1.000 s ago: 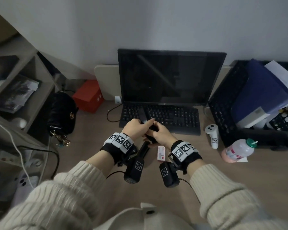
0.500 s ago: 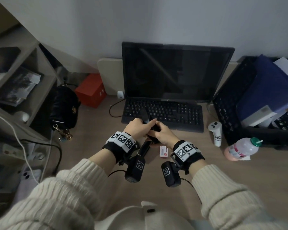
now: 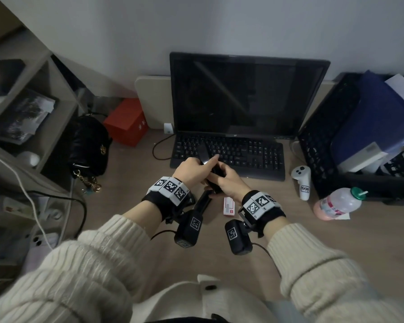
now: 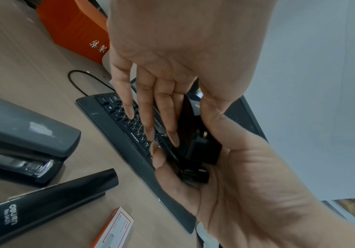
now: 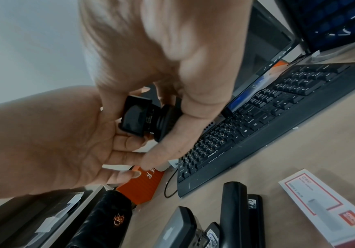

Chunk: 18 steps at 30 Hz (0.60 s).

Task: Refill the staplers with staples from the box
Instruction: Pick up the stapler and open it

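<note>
I hold a black stapler [image 3: 214,174] in the air just in front of the keyboard, with its top arm [image 3: 202,152] swung up and open. My left hand [image 3: 196,166] holds that raised arm between thumb and fingers [image 4: 168,117]. My right hand [image 3: 222,179] grips the stapler's base and rear end [image 5: 138,117]. Below my wrists on the desk lie a second black stapler [image 4: 45,201] and a grey stapler [image 4: 24,134]. The red-and-white staple box [image 3: 229,206] lies flat beside them, under my right wrist. Its inside is hidden.
A black keyboard [image 3: 243,157] and a dark monitor [image 3: 243,94] stand right behind my hands. At the right are a white controller [image 3: 302,180], a pink bottle [image 3: 336,203] and black crates [image 3: 320,141]. A black handbag [image 3: 89,145] and an orange box [image 3: 126,122] sit left.
Both hands have kept their hold on the black stapler with its arm up. My head view has shifted a little; the hands have barely moved.
</note>
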{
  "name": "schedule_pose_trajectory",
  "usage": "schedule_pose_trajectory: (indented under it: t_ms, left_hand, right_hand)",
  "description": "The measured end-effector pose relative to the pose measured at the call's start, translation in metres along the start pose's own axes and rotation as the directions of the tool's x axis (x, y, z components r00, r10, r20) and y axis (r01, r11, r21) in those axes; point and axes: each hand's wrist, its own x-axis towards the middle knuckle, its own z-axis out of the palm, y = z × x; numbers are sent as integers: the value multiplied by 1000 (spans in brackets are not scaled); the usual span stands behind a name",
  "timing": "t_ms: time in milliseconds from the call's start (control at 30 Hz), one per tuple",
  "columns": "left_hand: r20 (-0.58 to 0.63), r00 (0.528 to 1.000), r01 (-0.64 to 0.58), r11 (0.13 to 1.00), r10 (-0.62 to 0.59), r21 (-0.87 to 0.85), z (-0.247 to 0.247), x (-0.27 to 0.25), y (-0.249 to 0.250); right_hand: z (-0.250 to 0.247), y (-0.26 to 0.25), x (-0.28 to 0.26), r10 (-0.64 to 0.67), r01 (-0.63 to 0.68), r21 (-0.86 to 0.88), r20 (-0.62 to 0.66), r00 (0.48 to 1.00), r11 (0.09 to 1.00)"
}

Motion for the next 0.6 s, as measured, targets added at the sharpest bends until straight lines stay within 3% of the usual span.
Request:
schedule_pose_trajectory:
  t_ms: [600]
  left_hand:
    - [52,996,81,982,-73,-168,9,-2,-3]
  right_hand:
    - [-1,19,4,41,-32,131,-63,997,991]
